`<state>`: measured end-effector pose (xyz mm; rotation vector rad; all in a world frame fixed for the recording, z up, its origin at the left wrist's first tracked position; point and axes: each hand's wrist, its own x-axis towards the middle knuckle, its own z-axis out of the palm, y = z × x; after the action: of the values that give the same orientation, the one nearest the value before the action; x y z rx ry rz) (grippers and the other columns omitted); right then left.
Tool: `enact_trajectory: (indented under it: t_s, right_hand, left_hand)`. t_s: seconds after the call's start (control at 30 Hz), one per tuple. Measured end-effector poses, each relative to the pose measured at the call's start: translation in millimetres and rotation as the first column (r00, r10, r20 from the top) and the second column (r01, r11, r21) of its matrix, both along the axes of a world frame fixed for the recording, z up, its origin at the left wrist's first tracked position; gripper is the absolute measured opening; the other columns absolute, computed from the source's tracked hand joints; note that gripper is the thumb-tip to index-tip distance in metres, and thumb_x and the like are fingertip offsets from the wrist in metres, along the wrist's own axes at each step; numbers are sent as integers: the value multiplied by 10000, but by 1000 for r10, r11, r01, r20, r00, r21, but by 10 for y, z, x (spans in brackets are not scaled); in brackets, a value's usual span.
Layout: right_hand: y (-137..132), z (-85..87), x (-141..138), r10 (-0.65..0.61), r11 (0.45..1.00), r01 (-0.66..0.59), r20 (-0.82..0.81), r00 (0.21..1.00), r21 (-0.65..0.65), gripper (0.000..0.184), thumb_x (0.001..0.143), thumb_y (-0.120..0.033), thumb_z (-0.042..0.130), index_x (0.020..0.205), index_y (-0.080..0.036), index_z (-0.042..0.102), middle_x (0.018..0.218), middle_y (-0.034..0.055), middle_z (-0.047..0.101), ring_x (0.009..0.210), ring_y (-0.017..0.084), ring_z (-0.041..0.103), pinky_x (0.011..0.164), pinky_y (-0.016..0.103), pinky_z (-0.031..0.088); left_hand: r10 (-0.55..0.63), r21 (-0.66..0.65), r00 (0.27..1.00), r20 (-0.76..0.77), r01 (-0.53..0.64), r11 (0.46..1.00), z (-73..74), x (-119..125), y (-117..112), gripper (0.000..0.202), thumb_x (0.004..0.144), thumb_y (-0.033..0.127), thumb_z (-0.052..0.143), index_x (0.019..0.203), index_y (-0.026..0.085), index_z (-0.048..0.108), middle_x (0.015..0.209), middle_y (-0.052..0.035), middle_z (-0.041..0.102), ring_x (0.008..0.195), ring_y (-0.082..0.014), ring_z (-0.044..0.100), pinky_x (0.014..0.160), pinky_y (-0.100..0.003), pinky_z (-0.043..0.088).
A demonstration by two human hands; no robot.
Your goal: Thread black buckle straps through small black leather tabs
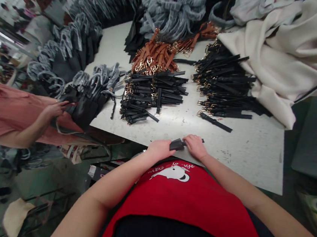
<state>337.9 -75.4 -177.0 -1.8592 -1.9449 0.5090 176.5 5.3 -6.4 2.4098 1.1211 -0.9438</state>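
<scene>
At the table's near edge, my left hand (160,149) is closed around a black strap piece (177,144), whose wider end shows between my hands. The fingers of my right hand (195,145) are closed on its narrower part, and a dark tip sticks out past them. Beyond my hands lie two piles of black straps with gold-coloured buckles, a left pile (152,93) and a right pile (224,84). One single black strap (215,122) lies apart, in front of the right pile.
Brown straps (156,56) and grey wrapped handles (172,10) are heaped at the back of the white table (245,150). Cream fabric (270,51) drapes over the right side. At left, a co-worker's hand (54,108) touches black pieces (88,103) with wrapped handles.
</scene>
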Motion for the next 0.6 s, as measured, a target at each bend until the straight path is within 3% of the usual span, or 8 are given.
enact_trajectory:
  t_s: [0.3, 0.6]
  right_hand:
    - [13, -29, -9, -28, 1000, 28, -21, 999, 8, 311, 873, -204, 350, 1109, -154, 546, 989, 102, 604, 907, 208, 483, 764, 316, 275]
    - [20, -23, -14, -38, 999, 39, -38, 999, 8, 320, 882, -215, 332, 1110, -155, 549, 995, 103, 605, 917, 205, 487, 777, 313, 272]
  left_hand:
    - [-133, -71, 982, -136, 124, 990, 115, 502, 159, 438, 758, 476, 479, 1037, 167, 614, 1029, -124, 670, 943, -264, 624, 772, -338, 496]
    - [-165, -48, 975, -151, 160, 986, 155, 532, 79, 425, 758, 465, 476, 1023, 167, 623, 997, -120, 680, 899, -256, 639, 742, -322, 502]
